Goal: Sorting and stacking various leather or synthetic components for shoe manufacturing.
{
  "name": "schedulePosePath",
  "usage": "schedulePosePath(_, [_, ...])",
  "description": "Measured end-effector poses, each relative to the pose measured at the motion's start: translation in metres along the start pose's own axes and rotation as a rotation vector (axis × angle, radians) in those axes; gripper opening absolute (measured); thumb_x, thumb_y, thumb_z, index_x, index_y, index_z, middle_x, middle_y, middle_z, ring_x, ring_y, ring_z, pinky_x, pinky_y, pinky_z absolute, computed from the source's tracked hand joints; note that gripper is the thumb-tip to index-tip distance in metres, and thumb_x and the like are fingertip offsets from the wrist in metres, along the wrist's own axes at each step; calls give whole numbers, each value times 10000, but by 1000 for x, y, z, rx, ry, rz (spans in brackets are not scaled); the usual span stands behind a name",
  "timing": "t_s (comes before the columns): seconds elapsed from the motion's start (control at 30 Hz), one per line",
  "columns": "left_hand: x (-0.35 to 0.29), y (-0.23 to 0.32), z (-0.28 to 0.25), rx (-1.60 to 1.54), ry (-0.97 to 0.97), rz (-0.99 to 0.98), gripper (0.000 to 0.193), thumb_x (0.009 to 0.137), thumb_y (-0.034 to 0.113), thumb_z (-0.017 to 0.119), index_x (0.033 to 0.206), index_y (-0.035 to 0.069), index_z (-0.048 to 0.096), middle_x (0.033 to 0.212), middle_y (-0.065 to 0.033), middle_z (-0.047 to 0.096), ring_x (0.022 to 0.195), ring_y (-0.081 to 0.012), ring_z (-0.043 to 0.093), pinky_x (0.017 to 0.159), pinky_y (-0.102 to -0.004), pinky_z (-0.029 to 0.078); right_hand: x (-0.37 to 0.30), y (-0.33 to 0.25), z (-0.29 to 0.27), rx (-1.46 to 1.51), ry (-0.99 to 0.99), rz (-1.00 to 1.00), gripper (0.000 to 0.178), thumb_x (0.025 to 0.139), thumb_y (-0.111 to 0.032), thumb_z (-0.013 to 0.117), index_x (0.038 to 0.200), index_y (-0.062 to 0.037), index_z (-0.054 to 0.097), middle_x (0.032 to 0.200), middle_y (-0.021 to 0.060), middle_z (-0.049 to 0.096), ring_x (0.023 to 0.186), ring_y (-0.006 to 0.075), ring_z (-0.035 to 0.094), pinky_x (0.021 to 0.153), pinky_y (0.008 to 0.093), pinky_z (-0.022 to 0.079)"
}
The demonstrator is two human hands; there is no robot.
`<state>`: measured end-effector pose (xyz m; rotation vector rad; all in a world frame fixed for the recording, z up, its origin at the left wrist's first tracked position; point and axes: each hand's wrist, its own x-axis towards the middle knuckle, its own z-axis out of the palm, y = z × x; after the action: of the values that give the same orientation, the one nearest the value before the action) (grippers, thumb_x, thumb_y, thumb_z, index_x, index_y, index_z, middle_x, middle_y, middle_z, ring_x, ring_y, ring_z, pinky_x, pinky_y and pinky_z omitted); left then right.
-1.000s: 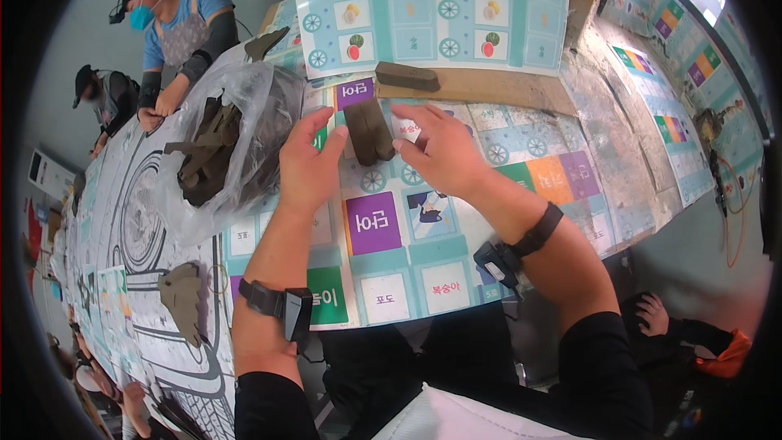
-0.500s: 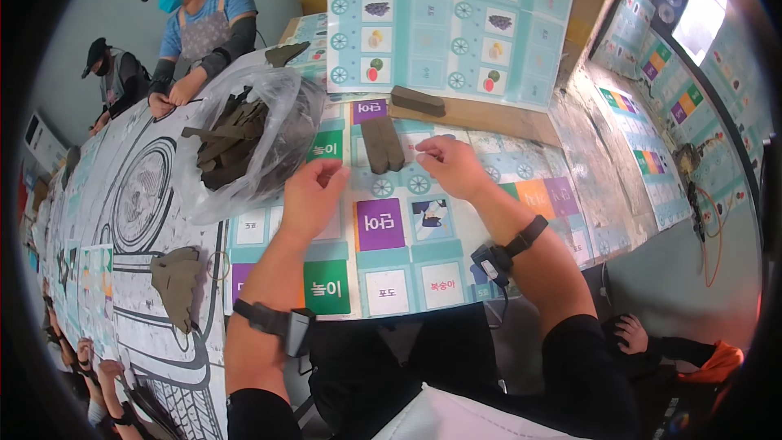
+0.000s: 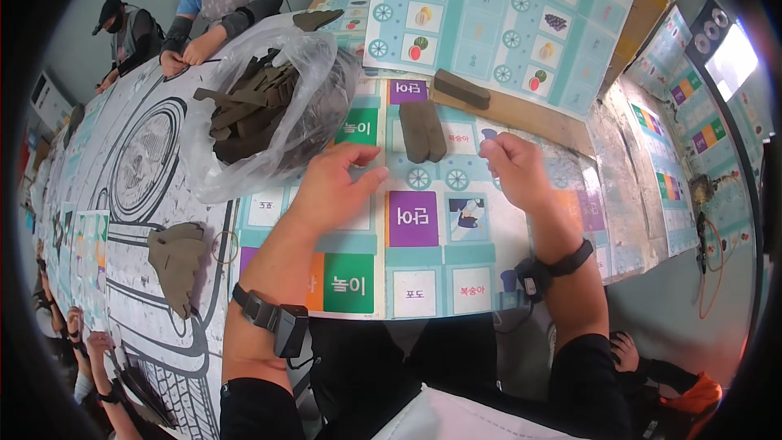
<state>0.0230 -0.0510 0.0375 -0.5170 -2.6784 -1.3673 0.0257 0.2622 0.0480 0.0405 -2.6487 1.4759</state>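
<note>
A pair of dark olive-brown bundles of fabric-like strips lies side by side on the printed sheet, between my hands. My left hand is left of and nearer than the bundles, not touching them, with thumb and fingers apart and nothing in it. To their right hovers my right hand, its fingers curled in; whether anything is inside them is hidden. A similar bundle rests farther back on a cardboard strip. Many loose brown strips fill a clear plastic bag on the left.
A fanned stack of brown pieces lies at the left beside a thin ring. Picture boards lean at the back. Across the table a person in a blue shirt works; another person is farther left.
My view has shifted, so the scene sits farther right. My right hand has drawn away from the bundles and its fingers have curled in. My left hand's thumb and fingers have spread apart.
</note>
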Motion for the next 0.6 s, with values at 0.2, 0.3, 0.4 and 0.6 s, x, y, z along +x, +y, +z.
schedulePosePath(0.2, [1,-1,0,33,-47,57,241,931,140,722,1133,9,718,1058,-101,730,957,-195,682,863,-322,524,-4,5,7,-216,-187,-129,264,924,-297,700,998,-46,731,845,115,713,806,259,676,747,383,533])
schedulePosePath(0.3, [-1,9,-1,-106,97,182,149,952,105,668,1035,1,736,1017,-123,720,922,-250,675,820,-362,528,1,12,13,-309,-259,-202,298,903,-332,708,1041,-70,736,918,132,740,890,310,705,796,422,549])
schedulePosePath(0.4, [-29,58,-9,-234,266,491,81,917,5,609,908,-28,682,981,-139,664,873,-258,636,821,-383,513,4,24,12,-376,-279,-239,289,902,-328,707,1032,-71,732,933,125,741,901,314,712,789,426,549])
schedulePosePath(0.6, [-92,163,-23,-899,485,1269,309,963,364,670,758,259,464,624,170,373,536,32,405,656,-151,316,10,14,27,-366,-297,-273,337,901,-398,686,1048,-100,740,993,102,751,945,319,712,840,439,550])
